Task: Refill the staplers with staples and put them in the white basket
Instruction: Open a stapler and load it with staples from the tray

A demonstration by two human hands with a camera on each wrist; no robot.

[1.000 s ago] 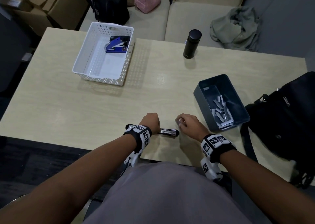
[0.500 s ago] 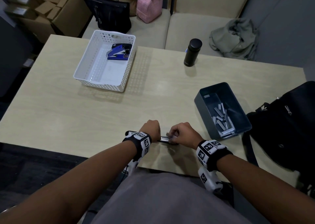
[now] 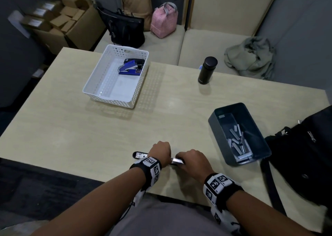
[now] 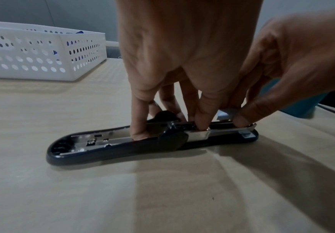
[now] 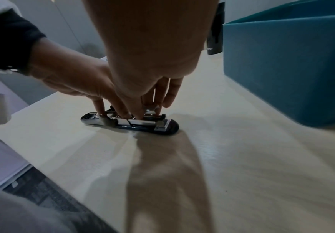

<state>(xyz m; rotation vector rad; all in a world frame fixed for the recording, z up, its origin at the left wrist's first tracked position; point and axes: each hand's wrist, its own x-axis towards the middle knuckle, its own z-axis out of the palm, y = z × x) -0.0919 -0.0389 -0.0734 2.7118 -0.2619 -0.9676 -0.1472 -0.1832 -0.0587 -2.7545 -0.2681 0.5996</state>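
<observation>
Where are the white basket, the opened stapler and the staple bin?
white basket (image 3: 93, 82), head view, left rim.
opened stapler (image 4: 95, 146), left wrist view, dark body.
staple bin (image 3: 218, 128), head view, left wall.

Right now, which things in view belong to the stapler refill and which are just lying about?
Part of the job:
- opened stapler, held down by the left hand
- right hand at its staple channel
- grey bin of loose staples
- white basket with blue stapler

Lying about:
- black flask
- bags
- cardboard box
- green garment
</observation>
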